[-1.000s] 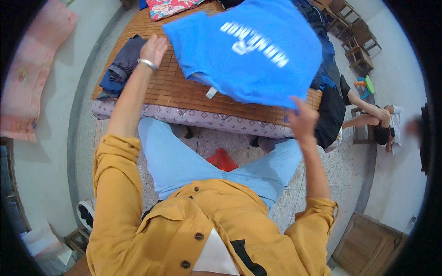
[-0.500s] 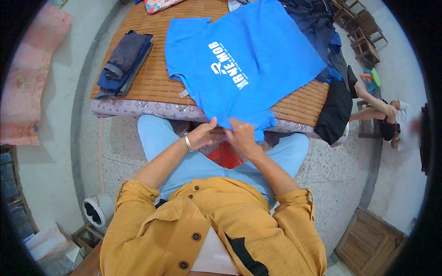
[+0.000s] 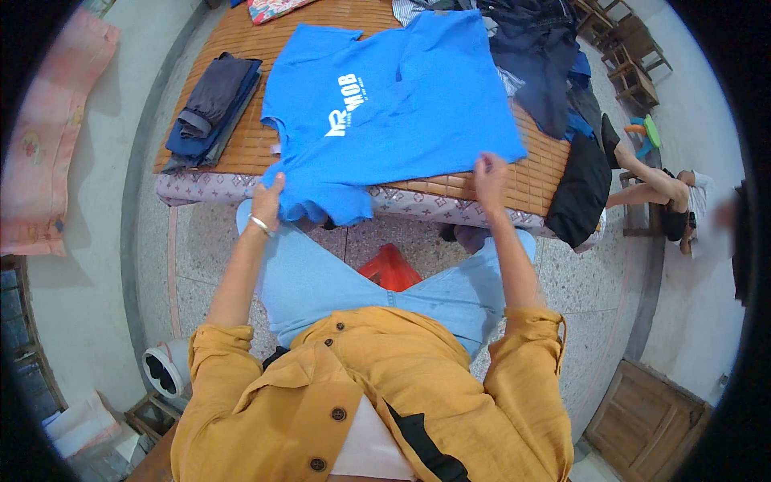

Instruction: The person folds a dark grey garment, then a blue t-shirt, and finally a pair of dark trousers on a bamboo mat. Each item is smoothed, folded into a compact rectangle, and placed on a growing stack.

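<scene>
A blue T-shirt [image 3: 418,104] with white print lies spread on the slatted mat, collar to the left, hem to the right. Its near sleeve [image 3: 337,202] hangs over the front edge. My left hand [image 3: 267,201], a bracelet on its wrist, is closed on the shirt's near shoulder beside the collar. Curled at the shirt's near side edge, close to the hem corner, my right hand [image 3: 491,178] pinches the cloth; the exact fingertip contact is small in view.
Folded dark garments [image 3: 213,112] are stacked on the mat [image 3: 241,40] at left. Loose dark clothes [image 3: 534,64] heap at the far right, with a black garment [image 3: 580,193] over the corner. A red bag [image 3: 391,269] is between my knees. Another person [image 3: 679,193] sits at right.
My hands have parted from the middle of the near edge, left hand going left, right hand right and farther away. The shirt has shifted left, its near side now straighter along the edge.
</scene>
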`<state>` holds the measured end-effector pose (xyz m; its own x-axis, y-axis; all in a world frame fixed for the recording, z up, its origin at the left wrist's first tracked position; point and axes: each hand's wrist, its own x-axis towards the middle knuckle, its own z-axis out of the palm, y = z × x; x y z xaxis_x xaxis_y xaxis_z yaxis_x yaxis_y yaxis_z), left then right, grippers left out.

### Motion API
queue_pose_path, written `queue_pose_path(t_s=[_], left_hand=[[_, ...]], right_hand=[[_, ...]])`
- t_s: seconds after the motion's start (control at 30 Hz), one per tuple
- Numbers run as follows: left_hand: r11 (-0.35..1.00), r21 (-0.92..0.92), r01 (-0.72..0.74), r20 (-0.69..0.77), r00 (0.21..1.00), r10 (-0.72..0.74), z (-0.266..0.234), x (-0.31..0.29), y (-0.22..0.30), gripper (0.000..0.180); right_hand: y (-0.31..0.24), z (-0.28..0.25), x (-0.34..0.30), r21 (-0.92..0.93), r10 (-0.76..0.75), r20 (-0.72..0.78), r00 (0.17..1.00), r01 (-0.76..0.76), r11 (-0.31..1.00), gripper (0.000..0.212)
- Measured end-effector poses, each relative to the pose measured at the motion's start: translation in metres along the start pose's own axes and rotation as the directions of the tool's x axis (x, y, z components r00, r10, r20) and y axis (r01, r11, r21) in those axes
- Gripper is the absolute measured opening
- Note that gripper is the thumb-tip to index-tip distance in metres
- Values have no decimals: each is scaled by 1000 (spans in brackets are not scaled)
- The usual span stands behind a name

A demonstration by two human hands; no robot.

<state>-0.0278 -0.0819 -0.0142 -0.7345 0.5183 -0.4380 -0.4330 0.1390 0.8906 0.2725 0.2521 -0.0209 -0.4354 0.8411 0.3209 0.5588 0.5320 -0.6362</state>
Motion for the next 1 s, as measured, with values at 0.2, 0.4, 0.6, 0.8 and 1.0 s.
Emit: queue_pose_path(t_s=[0.2, 0.4, 0.6, 0.8, 1.0], left_hand=[[999, -30, -17, -21, 1000, 17, -22, -9, 20, 46], [999, 27, -44, 62, 997, 42, -20, -20, 29, 57], [928, 308, -209, 151, 974, 169, -17, -21, 29, 67], [946, 232, -225, 98, 973, 207, -14, -8, 52, 62], [915, 348, -203, 64, 979, 193, -26, -25, 55, 49]], right_hand=[[54, -16, 40, -223, 139, -283, 949, -206, 953, 28], [36, -37, 38, -322, 373, -81, 924, -378, 868, 46], [62, -39, 32, -152, 443, 104, 891, -426, 892, 29], [64, -44, 36, 463, 162, 6, 987, -146, 874, 11], [77, -86, 8, 342, 374, -133, 918, -312, 887, 15]])
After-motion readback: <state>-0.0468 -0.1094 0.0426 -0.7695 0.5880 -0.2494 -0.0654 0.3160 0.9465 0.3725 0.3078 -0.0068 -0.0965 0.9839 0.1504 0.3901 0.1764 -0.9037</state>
